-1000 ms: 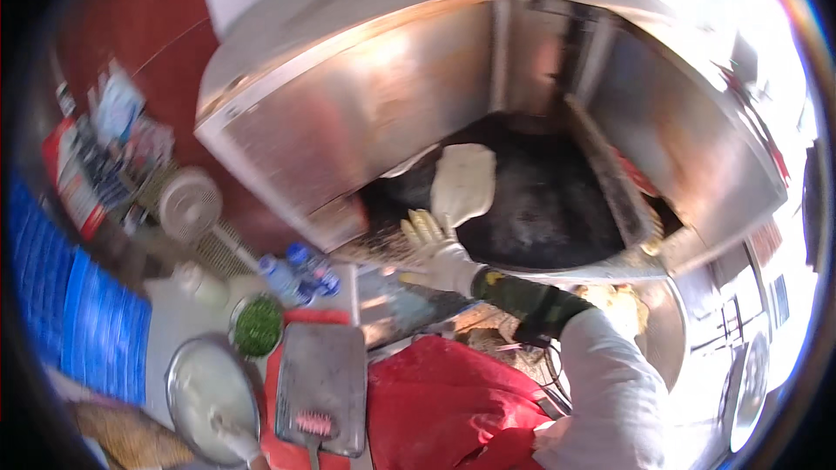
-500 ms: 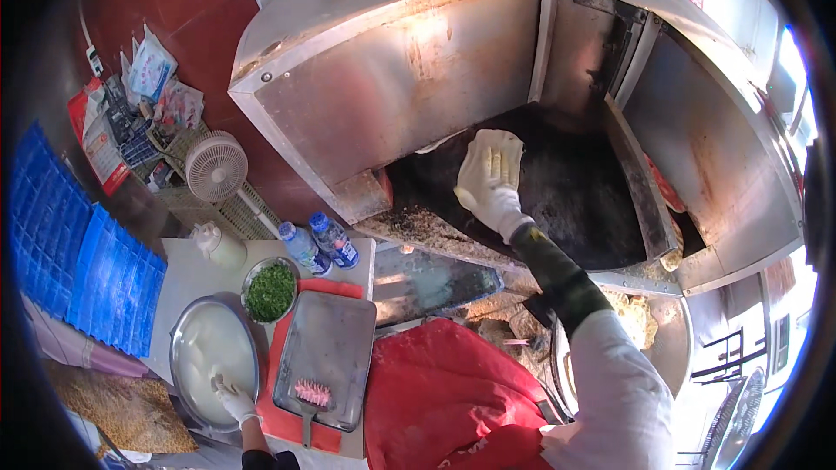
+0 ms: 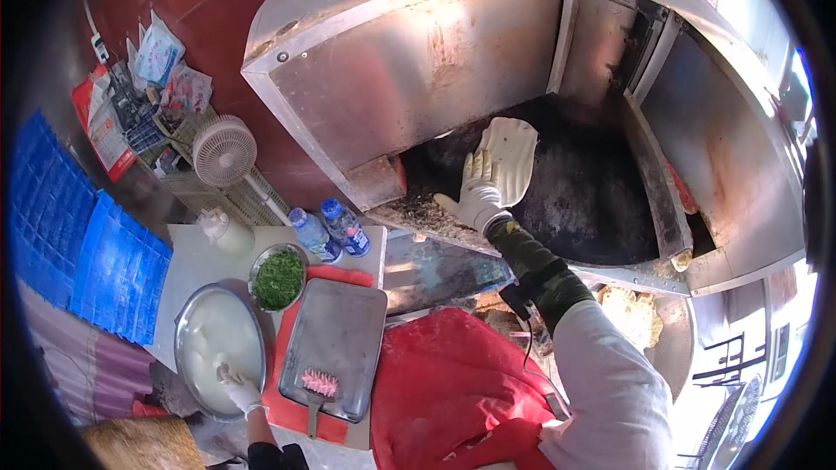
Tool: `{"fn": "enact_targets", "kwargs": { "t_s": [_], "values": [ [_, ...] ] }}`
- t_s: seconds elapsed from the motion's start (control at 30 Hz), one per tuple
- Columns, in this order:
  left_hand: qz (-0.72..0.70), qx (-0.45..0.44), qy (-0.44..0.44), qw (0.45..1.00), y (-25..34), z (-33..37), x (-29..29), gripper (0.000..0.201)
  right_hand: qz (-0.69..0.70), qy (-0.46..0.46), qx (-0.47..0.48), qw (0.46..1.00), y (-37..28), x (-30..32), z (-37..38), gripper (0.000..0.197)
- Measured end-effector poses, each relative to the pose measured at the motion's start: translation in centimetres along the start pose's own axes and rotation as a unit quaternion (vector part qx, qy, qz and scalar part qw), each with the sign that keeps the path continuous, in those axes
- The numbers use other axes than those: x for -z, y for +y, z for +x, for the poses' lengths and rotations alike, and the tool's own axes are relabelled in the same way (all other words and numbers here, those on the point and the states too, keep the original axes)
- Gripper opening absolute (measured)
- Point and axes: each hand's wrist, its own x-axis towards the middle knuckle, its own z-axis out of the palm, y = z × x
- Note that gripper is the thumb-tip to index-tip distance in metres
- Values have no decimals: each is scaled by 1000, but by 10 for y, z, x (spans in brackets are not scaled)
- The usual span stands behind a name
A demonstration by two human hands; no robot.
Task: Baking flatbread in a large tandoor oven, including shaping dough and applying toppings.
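My right hand (image 3: 478,196), in a pale work glove below a camouflage sleeve cover, is open with the fingers stretched out. It is at the left edge of a flat, oval sheet of dough (image 3: 509,161), which lies against the dark inner surface of a metal-hooded oven (image 3: 592,200). Far to the left, my left hand (image 3: 241,390) in a thin white glove reaches over the near rim of a large steel basin (image 3: 180,331). Its fingertips are at the milky-white contents (image 3: 218,331); they look stretched out, and nothing shows between them.
Beside the basin are a bowl of chopped greens (image 3: 279,280) and a metal tray (image 3: 340,331) with a pink spiky roller (image 3: 320,382). Two blue-capped bottles (image 3: 315,237) and a white jar (image 3: 226,232) stand behind. A fan (image 3: 225,151) is farther back; baked flatbread (image 3: 629,313) lies below the oven.
My right hand has slid left off the dough sheet, which stays on the dark surface and shows more fully. My left fingers have shifted slightly in the basin. The whole view has moved a little.
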Motion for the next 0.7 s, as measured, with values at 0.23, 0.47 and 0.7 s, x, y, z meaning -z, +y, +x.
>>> {"fn": "enact_targets", "kwargs": {
  "t_s": [0.23, 0.47, 0.7],
  "values": [
    [-13, 41, -35, 998, 43, 0, 9, 46, 16, -78, 77, 994, 2, 0, -27, 110],
    [-118, 13, 18, 993, -5, -1, 3, 44, 39, -127, 20, 991, 21, 13, -40, 104],
    [-2, 12, 11, 1000, -6, -1, 1, 43, 13, -33, -64, 997, 126, -13, 82, 97]
  ]
}}
